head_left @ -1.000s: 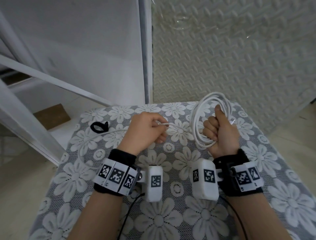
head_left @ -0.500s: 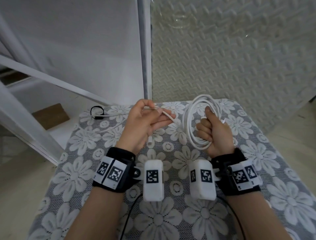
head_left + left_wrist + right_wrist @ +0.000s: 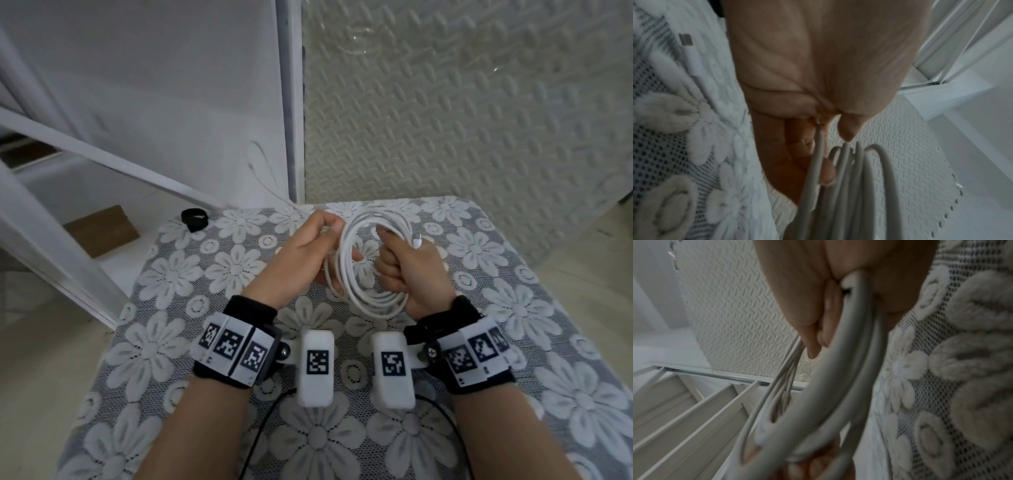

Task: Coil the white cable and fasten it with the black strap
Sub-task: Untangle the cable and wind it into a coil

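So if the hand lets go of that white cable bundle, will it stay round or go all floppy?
Probably floppy. The thin white coiled cable keeps its loops only because the right hand grips them, and the small black strap loop lies unused on the flowery lace tablecloth. It looks light, and the loops would likely spring apart.

Grey floral lace tablecloth (image 3: pixel 191 281), textured cream wall panel (image 3: pixel 462 102), white metal frame (image 3: pixel 102 161), brown block (image 3: pixel 101 230)

Both forearms extended forward side by side, banded at the wrists, right hand (image 3: pixel 409 270) fisted around the white cable (image 3: pixel 359 294) coil, thumb up, left hand (image 3: pixel 308 253) pinching a strand, fingers curled
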`<state>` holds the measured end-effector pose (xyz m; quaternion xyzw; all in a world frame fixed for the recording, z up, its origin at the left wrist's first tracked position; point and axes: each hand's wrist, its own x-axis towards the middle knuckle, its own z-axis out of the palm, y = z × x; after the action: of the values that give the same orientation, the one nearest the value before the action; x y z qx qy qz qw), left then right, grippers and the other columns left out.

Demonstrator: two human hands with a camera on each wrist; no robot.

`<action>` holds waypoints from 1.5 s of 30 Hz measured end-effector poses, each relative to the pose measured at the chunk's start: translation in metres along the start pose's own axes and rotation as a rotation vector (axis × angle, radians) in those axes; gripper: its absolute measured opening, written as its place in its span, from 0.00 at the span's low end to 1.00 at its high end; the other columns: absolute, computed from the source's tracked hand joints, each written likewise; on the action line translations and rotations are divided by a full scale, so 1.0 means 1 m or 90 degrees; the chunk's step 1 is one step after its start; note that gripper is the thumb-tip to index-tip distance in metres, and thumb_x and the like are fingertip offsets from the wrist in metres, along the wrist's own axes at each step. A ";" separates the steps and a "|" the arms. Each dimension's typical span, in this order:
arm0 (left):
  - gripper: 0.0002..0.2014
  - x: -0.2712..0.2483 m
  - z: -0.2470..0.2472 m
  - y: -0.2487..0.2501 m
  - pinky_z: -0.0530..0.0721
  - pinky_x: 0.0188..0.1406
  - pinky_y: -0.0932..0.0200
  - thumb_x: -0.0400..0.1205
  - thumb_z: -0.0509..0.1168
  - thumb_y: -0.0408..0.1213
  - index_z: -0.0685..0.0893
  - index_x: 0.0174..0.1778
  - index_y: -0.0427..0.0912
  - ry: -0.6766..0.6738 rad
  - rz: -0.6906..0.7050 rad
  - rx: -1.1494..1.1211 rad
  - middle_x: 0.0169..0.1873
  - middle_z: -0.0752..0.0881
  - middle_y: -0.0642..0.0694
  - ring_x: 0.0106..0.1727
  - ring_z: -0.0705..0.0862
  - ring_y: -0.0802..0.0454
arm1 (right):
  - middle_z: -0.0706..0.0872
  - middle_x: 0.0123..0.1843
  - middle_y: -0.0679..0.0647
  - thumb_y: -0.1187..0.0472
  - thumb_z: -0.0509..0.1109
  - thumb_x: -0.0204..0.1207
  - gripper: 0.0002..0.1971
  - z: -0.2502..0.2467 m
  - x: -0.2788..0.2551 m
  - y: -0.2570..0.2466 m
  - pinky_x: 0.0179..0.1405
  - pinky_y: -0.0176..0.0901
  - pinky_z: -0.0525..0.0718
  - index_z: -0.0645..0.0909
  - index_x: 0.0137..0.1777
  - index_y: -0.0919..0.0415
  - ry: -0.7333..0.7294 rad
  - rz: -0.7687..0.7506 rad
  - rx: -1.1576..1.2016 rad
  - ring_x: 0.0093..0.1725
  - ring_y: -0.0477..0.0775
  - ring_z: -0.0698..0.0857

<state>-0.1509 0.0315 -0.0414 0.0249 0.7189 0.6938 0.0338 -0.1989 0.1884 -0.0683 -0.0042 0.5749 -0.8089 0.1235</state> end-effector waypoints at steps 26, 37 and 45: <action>0.22 0.001 0.001 -0.002 0.89 0.38 0.44 0.78 0.70 0.29 0.73 0.66 0.44 -0.010 0.074 0.092 0.31 0.88 0.43 0.25 0.85 0.45 | 0.62 0.17 0.45 0.65 0.65 0.80 0.16 0.007 -0.009 -0.002 0.13 0.27 0.58 0.68 0.31 0.55 -0.043 0.002 -0.141 0.15 0.41 0.58; 0.25 0.002 0.007 -0.007 0.82 0.23 0.55 0.86 0.57 0.29 0.63 0.77 0.51 -0.090 0.074 0.034 0.24 0.65 0.46 0.19 0.68 0.56 | 0.62 0.19 0.46 0.67 0.64 0.79 0.17 0.010 -0.012 -0.004 0.13 0.30 0.56 0.63 0.32 0.55 -0.037 0.002 -0.177 0.16 0.43 0.59; 0.44 0.000 0.008 0.002 0.81 0.21 0.57 0.85 0.58 0.30 0.33 0.78 0.69 -0.087 0.105 0.005 0.33 0.75 0.37 0.19 0.70 0.55 | 0.63 0.17 0.45 0.65 0.66 0.78 0.16 0.013 -0.014 -0.011 0.14 0.30 0.58 0.67 0.31 0.55 -0.023 -0.033 -0.198 0.15 0.43 0.60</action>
<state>-0.1498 0.0397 -0.0393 0.1312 0.7134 0.6879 0.0255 -0.1853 0.1825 -0.0521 -0.0525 0.6908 -0.7126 0.1105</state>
